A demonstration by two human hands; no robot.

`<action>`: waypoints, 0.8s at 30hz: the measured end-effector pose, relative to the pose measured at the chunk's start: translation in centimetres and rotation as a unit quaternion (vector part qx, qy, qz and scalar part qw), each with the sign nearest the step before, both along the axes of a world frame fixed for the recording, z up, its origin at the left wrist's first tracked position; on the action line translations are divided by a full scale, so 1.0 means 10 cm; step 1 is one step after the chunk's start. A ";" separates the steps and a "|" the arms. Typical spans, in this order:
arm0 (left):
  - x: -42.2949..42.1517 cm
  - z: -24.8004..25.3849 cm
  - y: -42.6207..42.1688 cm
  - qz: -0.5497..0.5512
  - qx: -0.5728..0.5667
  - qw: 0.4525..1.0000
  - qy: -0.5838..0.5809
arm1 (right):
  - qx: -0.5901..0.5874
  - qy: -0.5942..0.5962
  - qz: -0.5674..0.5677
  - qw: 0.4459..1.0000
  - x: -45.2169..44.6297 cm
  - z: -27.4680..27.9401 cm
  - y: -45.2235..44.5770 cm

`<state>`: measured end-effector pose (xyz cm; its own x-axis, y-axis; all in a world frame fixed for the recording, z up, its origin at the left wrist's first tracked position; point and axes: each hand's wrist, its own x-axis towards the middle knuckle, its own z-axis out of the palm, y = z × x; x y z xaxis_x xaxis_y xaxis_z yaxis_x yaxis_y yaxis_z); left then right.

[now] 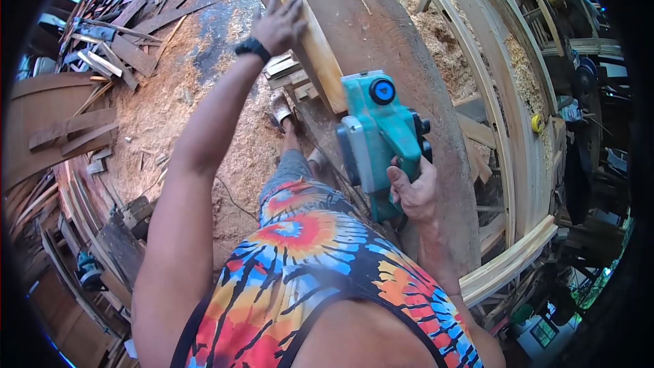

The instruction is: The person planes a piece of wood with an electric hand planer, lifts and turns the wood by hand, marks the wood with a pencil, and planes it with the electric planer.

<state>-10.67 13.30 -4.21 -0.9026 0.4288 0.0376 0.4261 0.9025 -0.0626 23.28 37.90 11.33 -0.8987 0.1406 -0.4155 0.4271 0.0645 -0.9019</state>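
My right hand (417, 194) is wrapped round the rear handle of a teal electric planer (378, 140), which has a round black knob with a blue centre. The planer sits at the near end of a long pale wooden board (317, 44). Whether its sole touches the wood is hidden. Farther up, my left hand (281, 26) lies on the board's left edge, fingers spread and holding nothing. A dark watch (253, 50) is on that wrist. The board rests along a brown workbench (409, 61).
Offcuts (126, 58) lie heaped at the upper left. Sawdust (204, 136) covers the floor around my feet. Long planks (504, 109) lie on the right, with a yellow tape measure (537, 123) on them. A thin cable (235, 199) runs across the floor beside my leg.
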 end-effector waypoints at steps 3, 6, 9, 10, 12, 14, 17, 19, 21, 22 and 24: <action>-0.59 -0.04 -0.02 0.008 0.007 1.000 0.010 | 0.038 0.011 0.028 0.999 0.03 -0.12 -0.10; -0.86 0.06 -0.02 0.024 0.030 0.999 -0.016 | 0.065 0.007 0.059 0.996 0.05 -0.14 -0.20; -1.08 0.39 -0.01 0.039 0.078 0.991 -0.098 | 0.076 -0.010 0.082 0.994 -0.02 -0.07 -0.23; -1.11 0.39 -0.01 0.043 0.079 0.992 -0.091 | 0.076 -0.008 0.082 0.994 -0.04 -0.07 -0.24; -1.16 0.47 -0.01 0.053 0.059 0.992 -0.098 | 0.076 -0.005 0.084 0.994 -0.10 -0.05 -0.25; -1.13 0.58 -0.01 0.054 0.073 0.990 -0.107 | 0.088 -0.004 0.095 0.992 -0.17 -0.03 -0.23; -1.19 0.48 -0.04 0.048 0.089 0.991 -0.090 | 0.096 0.006 0.099 0.990 -0.24 -0.05 -0.21; -1.24 0.40 -0.06 0.042 0.091 0.992 -0.079 | 0.097 0.010 0.100 0.990 -0.29 -0.06 -0.22; -1.21 0.44 -0.05 0.043 0.093 0.991 -0.086 | 0.100 0.005 0.103 0.990 -0.34 -0.03 -0.23; -1.20 0.46 -0.05 0.044 0.094 0.991 -0.089 | 0.102 0.002 0.106 0.989 -0.36 -0.03 -0.22; -1.24 0.39 -0.07 0.041 0.105 0.990 -0.084 | 0.106 -0.003 0.111 0.988 -0.41 -0.05 -0.22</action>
